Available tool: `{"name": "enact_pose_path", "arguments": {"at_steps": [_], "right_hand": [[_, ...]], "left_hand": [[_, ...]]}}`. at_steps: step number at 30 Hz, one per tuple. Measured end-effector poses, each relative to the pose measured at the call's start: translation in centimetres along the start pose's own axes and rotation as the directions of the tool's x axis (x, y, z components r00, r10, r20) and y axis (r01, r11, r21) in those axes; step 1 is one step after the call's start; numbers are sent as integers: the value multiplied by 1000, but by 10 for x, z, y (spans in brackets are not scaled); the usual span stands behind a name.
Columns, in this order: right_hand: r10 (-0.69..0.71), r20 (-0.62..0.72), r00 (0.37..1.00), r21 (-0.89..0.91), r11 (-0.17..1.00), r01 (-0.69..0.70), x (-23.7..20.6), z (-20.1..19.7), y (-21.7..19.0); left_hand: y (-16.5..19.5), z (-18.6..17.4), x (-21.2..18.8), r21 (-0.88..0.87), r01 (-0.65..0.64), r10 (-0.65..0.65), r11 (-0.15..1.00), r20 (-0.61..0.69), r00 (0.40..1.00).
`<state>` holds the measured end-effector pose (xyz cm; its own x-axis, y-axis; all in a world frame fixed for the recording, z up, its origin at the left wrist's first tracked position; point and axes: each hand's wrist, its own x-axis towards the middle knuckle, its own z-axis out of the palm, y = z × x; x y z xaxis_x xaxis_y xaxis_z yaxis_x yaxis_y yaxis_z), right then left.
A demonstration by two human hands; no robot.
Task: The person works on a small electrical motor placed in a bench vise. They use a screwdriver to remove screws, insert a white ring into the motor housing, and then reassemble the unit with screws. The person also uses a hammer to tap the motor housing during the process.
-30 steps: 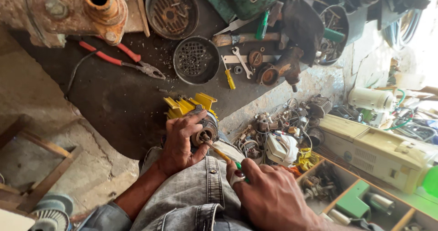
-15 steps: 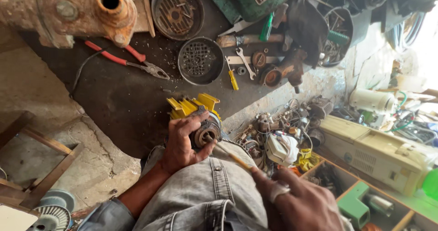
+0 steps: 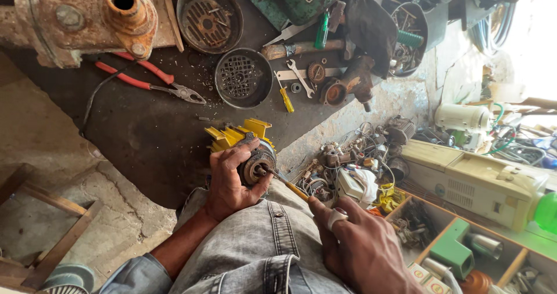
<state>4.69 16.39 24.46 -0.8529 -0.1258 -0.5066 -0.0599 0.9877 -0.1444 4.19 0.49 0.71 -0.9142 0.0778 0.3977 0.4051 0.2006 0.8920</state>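
Observation:
My left hand (image 3: 229,181) grips a small electric motor (image 3: 255,163) with a yellow finned fan (image 3: 235,134) at its far end, resting it on my denim-clad knee (image 3: 272,236). My right hand (image 3: 360,244), with a ring on one finger, holds a screwdriver (image 3: 285,185) with a yellowish handle. Its tip touches the round metal end face of the motor. The rest of the handle is hidden in my palm.
On the dark mat (image 3: 145,131) lie red-handled pliers (image 3: 148,79), a round black grille (image 3: 242,78), a second grille (image 3: 209,15), a small yellow screwdriver (image 3: 285,96) and a spanner (image 3: 299,76). A rusty pump housing (image 3: 87,15) sits top left. Motor parts (image 3: 342,166) and a wooden tray (image 3: 452,242) crowd the right.
My right hand has risen from low in the frame and brought the screwdriver tip against the motor's end face. My left hand keeps the motor in the same place.

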Motion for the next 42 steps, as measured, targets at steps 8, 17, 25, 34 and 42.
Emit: {"name": "enact_pose_path", "arguments": {"at_steps": [8,17,25,34,42], "right_hand": [[-62,-7,998,-43,997,61,0,1,0],[33,74,997,-130,991,-23,5,5,-10],[-45,-7,999,-185,982,43,0,6,-11],[-68,12,998,-97,993,69,5,3,0],[-81,-36,996,-84,993,78,0,9,-11]], "left_hand": [[-4,-3,-2,-39,-9,10,999,22,1000],[-7,-2,-2,-50,-21,22,999,30,999],[-11,-2,-6,-80,-33,35,996,21,999],[-11,-3,-6,-88,-1,8,996,71,997],[-12,-1,-6,-86,-3,10,996,77,997]]}}
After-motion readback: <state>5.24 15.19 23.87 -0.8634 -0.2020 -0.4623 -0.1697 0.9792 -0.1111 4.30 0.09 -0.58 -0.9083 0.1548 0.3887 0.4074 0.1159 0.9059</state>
